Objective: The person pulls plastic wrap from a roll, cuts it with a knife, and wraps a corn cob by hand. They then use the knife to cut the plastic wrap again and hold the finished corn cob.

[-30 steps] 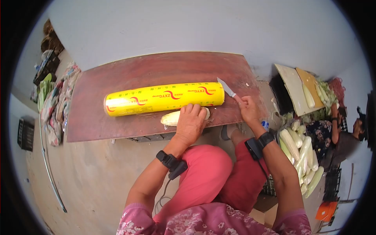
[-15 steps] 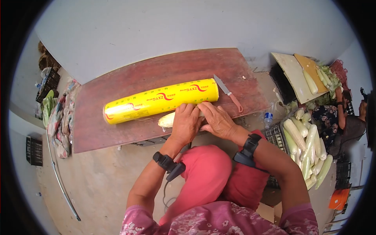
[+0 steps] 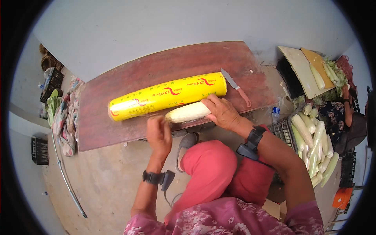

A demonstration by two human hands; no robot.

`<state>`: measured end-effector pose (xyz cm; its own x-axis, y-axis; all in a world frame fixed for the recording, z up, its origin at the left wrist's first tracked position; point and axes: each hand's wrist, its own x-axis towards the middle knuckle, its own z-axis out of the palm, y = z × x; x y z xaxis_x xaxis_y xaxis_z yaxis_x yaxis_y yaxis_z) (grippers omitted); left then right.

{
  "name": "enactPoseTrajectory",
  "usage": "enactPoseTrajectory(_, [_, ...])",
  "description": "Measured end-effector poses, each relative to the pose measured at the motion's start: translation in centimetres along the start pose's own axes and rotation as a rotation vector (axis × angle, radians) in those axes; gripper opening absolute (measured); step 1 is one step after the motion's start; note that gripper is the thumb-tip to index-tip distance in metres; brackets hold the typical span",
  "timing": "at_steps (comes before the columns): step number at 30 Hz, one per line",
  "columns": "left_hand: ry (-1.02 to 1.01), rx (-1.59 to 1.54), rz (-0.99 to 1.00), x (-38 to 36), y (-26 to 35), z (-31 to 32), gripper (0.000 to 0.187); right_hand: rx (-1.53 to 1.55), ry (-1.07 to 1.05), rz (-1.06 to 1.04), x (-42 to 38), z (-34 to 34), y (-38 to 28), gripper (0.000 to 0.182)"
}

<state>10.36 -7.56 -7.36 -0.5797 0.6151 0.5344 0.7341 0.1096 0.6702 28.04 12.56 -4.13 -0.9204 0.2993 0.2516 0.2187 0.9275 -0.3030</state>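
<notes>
A pale, long vegetable (image 3: 187,113) lies along the front edge of the red-brown table (image 3: 105,135). My right hand (image 3: 222,112) grips its right end, with the thumb below and fingers on top. At its left tip, my left hand (image 3: 158,133) is raised with curled fingers; whatever is between them is too small and blurred to name. Just behind the vegetable lies a yellow roll of wrap (image 3: 164,96) with red and green print. A knife (image 3: 236,87) with a pink handle rests to the right of the roll, its blade pointing up and left.
To the right, a crate (image 3: 284,131) holds several pale vegetables (image 3: 313,137). A bottle (image 3: 275,113) stands beside the table. Boards (image 3: 301,72) with more vegetables are at the far right, near another person (image 3: 333,117). Folded cloths (image 3: 66,121) lie left of the table.
My left hand has moved left off the vegetable's middle to its tip, uncovering more of it. My right hand has stayed at the right end. The view has shifted slightly.
</notes>
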Motion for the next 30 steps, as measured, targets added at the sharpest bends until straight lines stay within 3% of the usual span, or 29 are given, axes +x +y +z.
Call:
enactPoseTrajectory(4, [-0.161, 0.051, -0.306, -1.6, -0.8, -2.0, 0.027, 0.023, -0.002, 0.009, 0.0, -0.2, -0.2, 0.059])
enactPoseTrajectory(11, [-0.283, 0.053, -0.487, 0.1, 1.0, -0.1, 0.033, 0.009, 0.02, 0.0, 0.1, -0.3, -0.3, 0.056])
enactPoseTrajectory(14, [-0.239, 0.1, -0.549, 0.4, 1.0, 0.6, 0.029, 0.002, 0.035, -0.012, 0.0, -0.2, -0.2, 0.057])
enactPoseTrajectory(26, [-0.221, 0.147, -0.445, 0.2, 0.0, 1.3, 0.013, 0.005, 0.006, -0.032, 0.3, -0.6, -0.1, 0.054])
enactPoseTrajectory(30, [-0.235, -0.391, -0.744, -0.2, -1.0, 0.5, 0.013, -0.002, -0.006, -0.051, 0.2, -0.9, -0.1, 0.053])
